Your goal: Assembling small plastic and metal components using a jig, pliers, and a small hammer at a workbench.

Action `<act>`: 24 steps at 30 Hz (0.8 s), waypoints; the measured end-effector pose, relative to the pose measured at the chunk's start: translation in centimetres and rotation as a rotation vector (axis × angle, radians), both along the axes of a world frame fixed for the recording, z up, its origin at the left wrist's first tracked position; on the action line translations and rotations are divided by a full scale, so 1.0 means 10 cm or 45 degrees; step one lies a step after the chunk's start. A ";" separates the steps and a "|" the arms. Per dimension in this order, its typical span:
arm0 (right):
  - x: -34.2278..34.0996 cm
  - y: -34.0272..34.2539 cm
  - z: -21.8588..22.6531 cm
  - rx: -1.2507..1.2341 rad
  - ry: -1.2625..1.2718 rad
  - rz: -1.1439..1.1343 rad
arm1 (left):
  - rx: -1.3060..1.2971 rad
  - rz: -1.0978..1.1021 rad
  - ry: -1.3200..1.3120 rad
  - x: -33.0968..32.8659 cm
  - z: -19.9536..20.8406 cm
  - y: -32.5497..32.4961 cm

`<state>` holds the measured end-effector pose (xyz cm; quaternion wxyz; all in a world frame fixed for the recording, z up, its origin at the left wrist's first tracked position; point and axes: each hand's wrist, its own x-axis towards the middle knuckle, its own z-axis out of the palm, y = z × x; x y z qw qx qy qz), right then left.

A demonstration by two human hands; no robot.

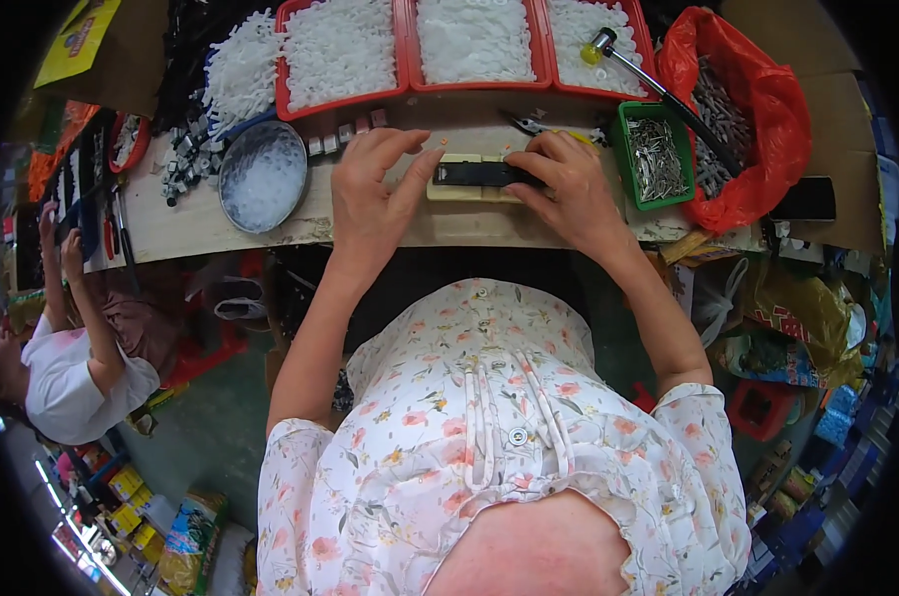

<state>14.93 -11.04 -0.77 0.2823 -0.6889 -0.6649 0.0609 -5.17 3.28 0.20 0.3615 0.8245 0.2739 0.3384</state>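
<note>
A black bar-shaped part lies across a pale wooden block near the front of the workbench. My right hand has its thumb and fingers closed about the right end of the black part. At the left end, my left hand is held with thumb and forefinger apart and nothing visible between them. Its thumb tip is close to the block's left edge; whether it touches cannot be made out. Several small pinkish and metal pieces stand just beyond my left hand. Pliers lie behind my right hand.
Red trays of white plastic parts line the back. A round metal dish sits left, beside small metal parts. Right are a green basket of metal pieces, a red bag and a hammer. Another person works at left.
</note>
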 end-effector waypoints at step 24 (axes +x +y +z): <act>1.61 0.04 0.18 -0.126 -0.690 -0.521 | 0.875 -0.442 0.124 0.27 -0.40 -0.30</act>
